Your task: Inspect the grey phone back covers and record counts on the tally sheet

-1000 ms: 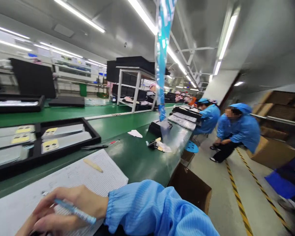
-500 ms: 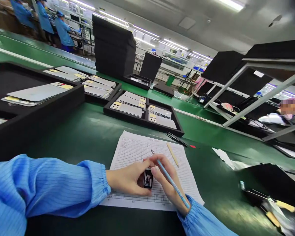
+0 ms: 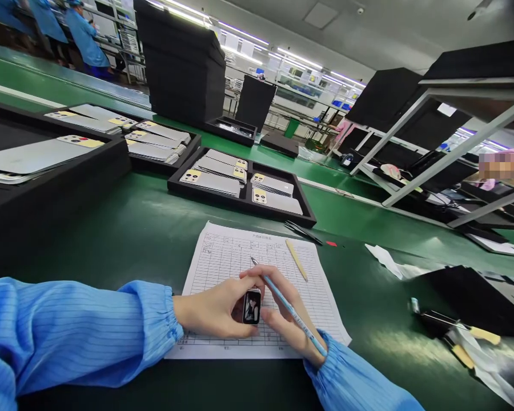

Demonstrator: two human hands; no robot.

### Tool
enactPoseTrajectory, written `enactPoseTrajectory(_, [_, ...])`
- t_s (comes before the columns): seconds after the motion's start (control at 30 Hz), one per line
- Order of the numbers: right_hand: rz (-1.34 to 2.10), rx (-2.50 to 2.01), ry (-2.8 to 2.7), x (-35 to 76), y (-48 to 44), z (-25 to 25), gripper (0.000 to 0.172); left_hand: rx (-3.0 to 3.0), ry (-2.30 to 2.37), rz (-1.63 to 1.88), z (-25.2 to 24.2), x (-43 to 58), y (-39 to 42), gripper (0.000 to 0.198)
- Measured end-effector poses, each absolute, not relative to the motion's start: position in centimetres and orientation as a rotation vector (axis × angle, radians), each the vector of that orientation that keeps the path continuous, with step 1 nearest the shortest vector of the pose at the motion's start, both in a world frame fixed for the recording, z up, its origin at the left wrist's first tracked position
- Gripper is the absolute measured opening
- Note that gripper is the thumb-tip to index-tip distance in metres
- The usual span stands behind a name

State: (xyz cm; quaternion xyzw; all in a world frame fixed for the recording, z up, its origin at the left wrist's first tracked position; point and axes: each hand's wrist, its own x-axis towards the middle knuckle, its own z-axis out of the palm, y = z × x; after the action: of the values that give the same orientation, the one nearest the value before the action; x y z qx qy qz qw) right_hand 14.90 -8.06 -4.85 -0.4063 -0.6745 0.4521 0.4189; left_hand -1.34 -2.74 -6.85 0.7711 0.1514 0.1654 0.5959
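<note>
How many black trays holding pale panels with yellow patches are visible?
3: a large tray at the picture's left edge, a second tray just behind it, and a third tray beyond the lined sheet. Others may be hidden underneath or behind.

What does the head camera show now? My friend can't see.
A person's left hand grips a small lit gadget, and the right hand holds a blue pen, both over a printed sheet. A yellow stick lies on the sheet; beyond are tweezers and a black tray of flat panels.
</note>
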Motion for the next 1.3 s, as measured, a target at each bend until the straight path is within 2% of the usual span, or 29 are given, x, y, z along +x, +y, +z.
enactPoseTrajectory(0.23, [1.003,-1.095,-1.773,14.48,-7.96,-5.56,0.037,1.82,0.364,0.394,-6.92,-1.31,-2.72,0.024])
enactPoseTrajectory(0.43, [1.083,-0.984,-1.765,14.61,-7.91,-5.3,0.038,1.813,0.34,0.388,-6.96,-1.31,-2.59,0.026])
enactPoseTrajectory(1.1, [1.106,-1.046,-1.698,14.43,-8.11,-5.34,0.037,1.822,0.329,0.424,-7.04,-1.31,-2.66,0.026])
enactPoseTrajectory(1.3, [1.058,-1.1,-1.705,14.46,-7.99,-5.87,0.027,1.83,0.354,0.374,-7.08,-1.34,-2.51,0.024])
